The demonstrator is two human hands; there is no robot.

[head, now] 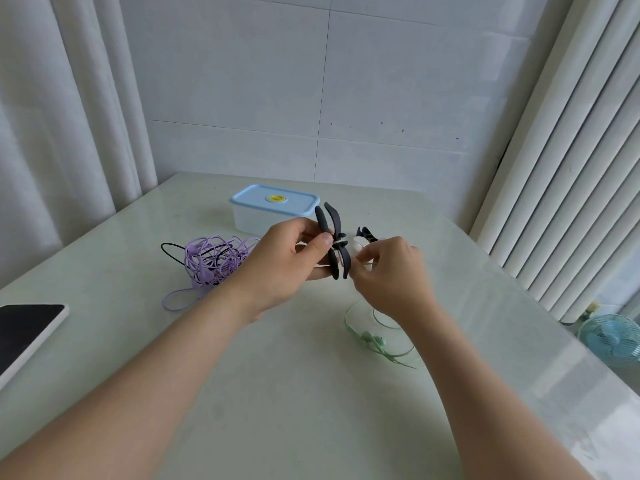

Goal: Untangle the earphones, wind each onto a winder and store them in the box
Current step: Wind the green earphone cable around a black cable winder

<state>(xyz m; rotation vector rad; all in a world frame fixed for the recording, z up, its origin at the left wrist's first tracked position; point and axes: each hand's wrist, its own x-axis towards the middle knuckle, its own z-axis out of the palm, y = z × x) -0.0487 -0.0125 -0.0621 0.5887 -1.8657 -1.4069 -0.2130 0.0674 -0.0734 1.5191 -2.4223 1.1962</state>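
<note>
Holding the winder: left hand [291, 254] pinches the black winder [334, 237] upright above the middle of the table [311, 393], thumb pressed on its waist.
Right hand: right hand [388, 271], fingers curled, pinches the white cord [337, 243] just beside the winder; a few turns sit round the waist.
Slip risk: if that thumb eases, I reckon the turns spring loose and the wrap has to start over.
Snag risk: slack under the right hand could catch the winder's prongs. Where the loose end lies I cannot tell.
Spare winder: spare winder [366, 233] lies beyond the right hand, toward the far edge; a careless sweep could knock it.
Green earphones: green earphones [372, 337] lie loose beneath the right forearm, toward the right edge; a dropped wrist could drag them into the white cord.
Tangle: purple and black tangle [211, 261] sits toward the left edge, unsorted.
Box: box [249, 220] stands near the far edge, lid on; it needs opening before anything is stored.
</note>
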